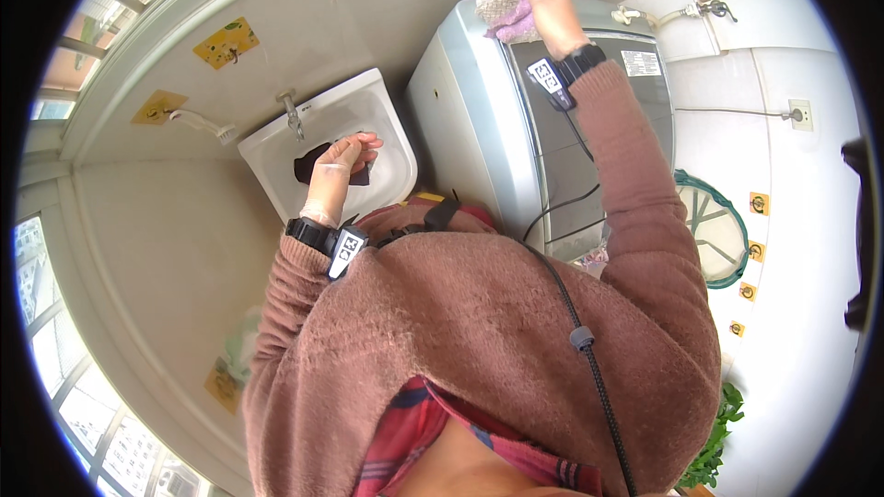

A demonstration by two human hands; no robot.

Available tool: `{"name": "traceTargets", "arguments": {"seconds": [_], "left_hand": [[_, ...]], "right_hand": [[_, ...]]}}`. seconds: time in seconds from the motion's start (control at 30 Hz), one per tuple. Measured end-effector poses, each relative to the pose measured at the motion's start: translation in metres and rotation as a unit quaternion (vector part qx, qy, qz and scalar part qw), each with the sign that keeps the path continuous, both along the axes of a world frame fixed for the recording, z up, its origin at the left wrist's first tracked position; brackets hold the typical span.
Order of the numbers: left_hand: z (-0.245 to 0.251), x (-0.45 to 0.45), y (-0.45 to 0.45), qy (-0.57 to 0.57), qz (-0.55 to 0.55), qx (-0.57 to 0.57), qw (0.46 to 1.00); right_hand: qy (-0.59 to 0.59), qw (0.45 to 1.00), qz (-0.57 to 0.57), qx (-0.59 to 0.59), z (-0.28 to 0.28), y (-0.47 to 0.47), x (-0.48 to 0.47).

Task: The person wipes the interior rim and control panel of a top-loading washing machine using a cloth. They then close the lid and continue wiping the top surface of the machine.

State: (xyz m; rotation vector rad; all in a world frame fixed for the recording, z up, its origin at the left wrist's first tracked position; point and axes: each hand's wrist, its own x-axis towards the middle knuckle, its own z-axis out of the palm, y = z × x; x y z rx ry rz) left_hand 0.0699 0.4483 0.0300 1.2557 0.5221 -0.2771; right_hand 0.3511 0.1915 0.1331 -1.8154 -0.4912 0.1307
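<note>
My right hand (551, 14) is raised over the rear corner of a top-loading washing machine (459, 110). It grips a bundle of fuzzy purple and off-white cloth (507, 7), perhaps socks. To the left, my left hand (345, 157) hovers over a white ceramic sink (394, 159), fingers partly curled. Whether anything sits between those fingers is not visible. Dark cloth (307, 164) lies in the basin just beneath this hand, which partly hides it. A metal faucet (291, 114) projects over the basin from the wall.
A white-handled brush (207, 124) hangs from a wall hook beside the sink. Behind the washer, a hose runs to a wall tap (715, 9). Its cord reaches an outlet (801, 115) at right. A round green-rimmed item (715, 235) stands near the right wall. Cables trail from my wrist devices.
</note>
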Motion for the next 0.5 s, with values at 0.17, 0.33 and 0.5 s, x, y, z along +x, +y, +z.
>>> {"name": "traceTargets", "arguments": {"seconds": [0.17,0.33,0.5], "left_hand": [[0.004,-0.006,-0.004,0.006,0.006,0.0,1.0],[0.003,-0.006,-0.004,0.022,0.003,0.002,1.0],[0.003,-0.002,-0.008,0.001,-0.006,-0.011,1.0]], "right_hand": [[0.105,0.98,0.035,-0.166,-0.039,-0.004,0.004],[-0.011,0.975,0.117,-0.187,-0.061,-0.008,-0.001],[-0.162,0.891,0.275,-0.324,-0.078,-0.003,-0.042]]}}
